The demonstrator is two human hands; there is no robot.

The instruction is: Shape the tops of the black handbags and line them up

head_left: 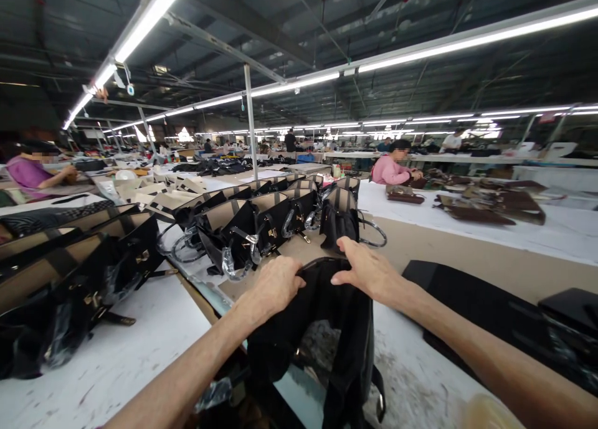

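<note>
Your left grip (275,286) and right grip (369,270) both clasp the top rim of the black bag (327,335) on the table (140,354); a row of bags (261,223) stands behind it.

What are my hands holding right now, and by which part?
A black bag, by the rim of its open top: left hand on the left side, right hand on the right.

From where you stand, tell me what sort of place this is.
Most likely a handbag factory floor: rows of near-identical black handbags crowd the long worktable, the left hand and right hand grip another black bag, and seated workers fill further tables under strip lights.
</note>
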